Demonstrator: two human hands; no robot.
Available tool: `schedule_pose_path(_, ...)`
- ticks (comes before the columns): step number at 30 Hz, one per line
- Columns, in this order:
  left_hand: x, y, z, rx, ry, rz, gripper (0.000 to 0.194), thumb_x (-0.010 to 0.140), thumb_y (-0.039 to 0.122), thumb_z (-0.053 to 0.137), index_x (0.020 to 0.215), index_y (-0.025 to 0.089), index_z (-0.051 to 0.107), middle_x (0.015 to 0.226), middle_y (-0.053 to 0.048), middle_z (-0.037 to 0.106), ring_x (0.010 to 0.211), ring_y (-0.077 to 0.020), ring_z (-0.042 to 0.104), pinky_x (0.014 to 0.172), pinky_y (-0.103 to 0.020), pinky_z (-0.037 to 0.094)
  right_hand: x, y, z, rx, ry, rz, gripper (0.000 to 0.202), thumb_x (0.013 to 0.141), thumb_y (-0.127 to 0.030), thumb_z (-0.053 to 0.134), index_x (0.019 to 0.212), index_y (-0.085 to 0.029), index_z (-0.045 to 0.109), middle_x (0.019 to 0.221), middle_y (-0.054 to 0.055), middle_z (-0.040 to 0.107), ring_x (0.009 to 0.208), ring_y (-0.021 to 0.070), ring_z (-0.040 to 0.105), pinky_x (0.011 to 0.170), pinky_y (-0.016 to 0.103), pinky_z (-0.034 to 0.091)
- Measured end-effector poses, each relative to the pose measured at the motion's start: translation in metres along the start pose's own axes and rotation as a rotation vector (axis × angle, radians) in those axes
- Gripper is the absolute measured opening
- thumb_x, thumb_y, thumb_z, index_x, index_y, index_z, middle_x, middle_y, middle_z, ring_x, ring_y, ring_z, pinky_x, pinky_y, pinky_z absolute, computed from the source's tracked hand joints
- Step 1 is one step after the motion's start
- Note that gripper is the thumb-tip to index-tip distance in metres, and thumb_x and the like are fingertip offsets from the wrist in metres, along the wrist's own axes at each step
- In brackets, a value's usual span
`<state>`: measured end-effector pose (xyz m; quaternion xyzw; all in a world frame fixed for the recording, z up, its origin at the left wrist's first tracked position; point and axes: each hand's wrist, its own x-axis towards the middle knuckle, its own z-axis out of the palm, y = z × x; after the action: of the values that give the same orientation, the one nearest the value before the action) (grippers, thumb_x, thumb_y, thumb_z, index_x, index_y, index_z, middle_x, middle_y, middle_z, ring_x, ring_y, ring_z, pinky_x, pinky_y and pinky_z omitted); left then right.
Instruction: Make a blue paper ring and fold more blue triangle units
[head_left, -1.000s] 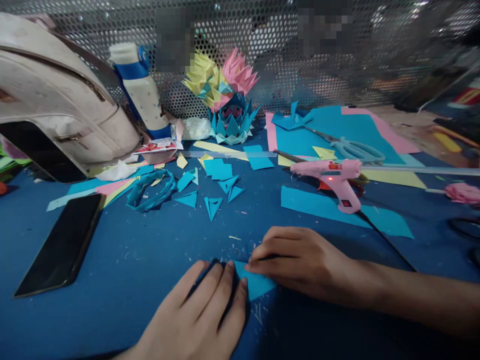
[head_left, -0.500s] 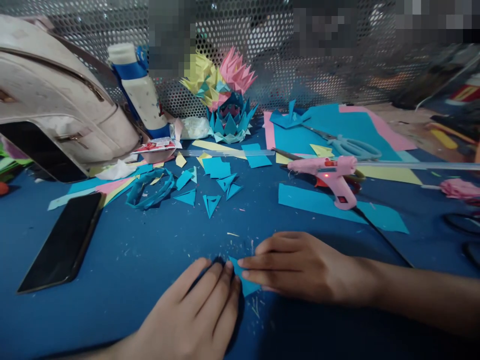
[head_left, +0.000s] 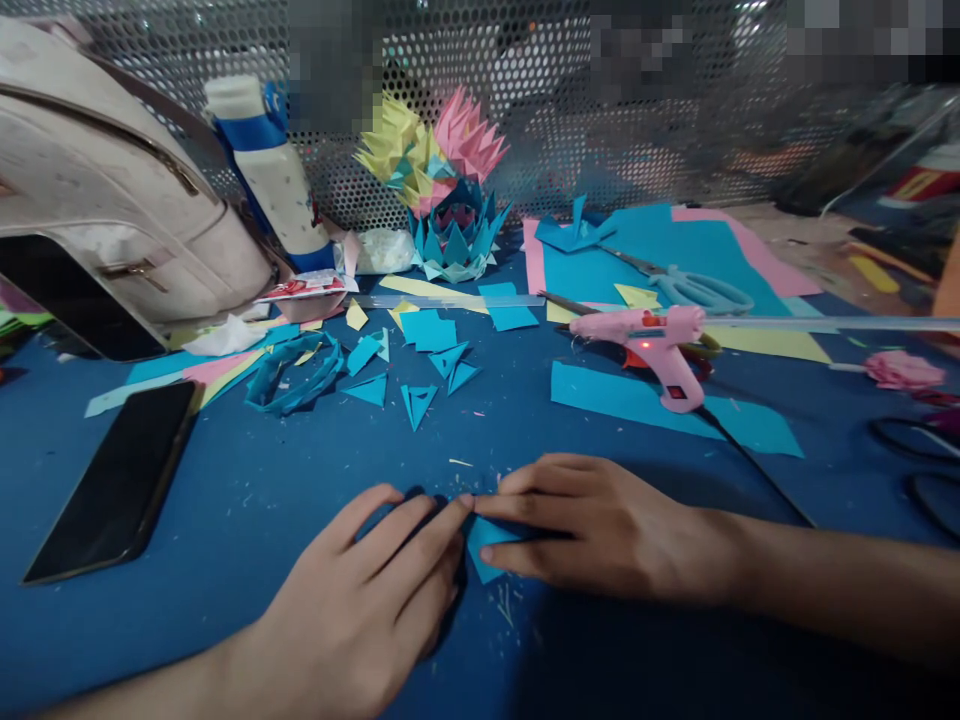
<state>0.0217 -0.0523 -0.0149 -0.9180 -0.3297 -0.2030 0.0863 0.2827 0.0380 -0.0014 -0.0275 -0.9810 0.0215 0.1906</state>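
passable: between flat phone (head_left: 116, 480) and hands (head_left: 367, 590) | blocking beyond: glue gun (head_left: 671, 350), cord (head_left: 750, 462)

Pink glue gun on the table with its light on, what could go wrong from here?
The pink glue gun glows red, so its nozzle might be hot enough to burn fingers. Its cord runs to the right forearm, which could snag it and drag the gun across the blue strip.

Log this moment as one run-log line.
left hand: on blue paper piece | right hand: on same piece | glue gun: lying beyond right hand, light on
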Motion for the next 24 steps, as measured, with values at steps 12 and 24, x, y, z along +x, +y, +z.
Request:
schedule_pose_path(12,0.0030,-0.0006,0.0009,-0.043,0.022,0.006,0.022,0.099,0.018,0.054,0.113,0.012,0.071,0.124,-0.006,0.071,0.107,-0.0210,0.061,0.105,-0.042,0.035,-0.0003,-0.0035,0.0028,-0.043,0.026,-0.004,0.027,0.105,-0.024,0.044,0.116,-0.027,0.069,0.130,-0.002,0.067,0.105,0.0169,0.063,0.077,0.032,0.053)
schedule_pose_path(24,0.0008,-0.0014,-0.0018,-0.080,-0.014,0.106,0.025,0.099,0.010,0.049,0.116,0.008,0.067,0.108,-0.008,0.068,0.088,-0.0207,0.057,0.095,-0.040,0.041,-0.0002,-0.0043,-0.0024,0.021,0.161,0.060,0.022,0.102,-0.017,0.049,0.107,-0.014,0.070,0.101,0.007,0.075,0.092,0.0147,0.065,0.077,0.028,0.055)
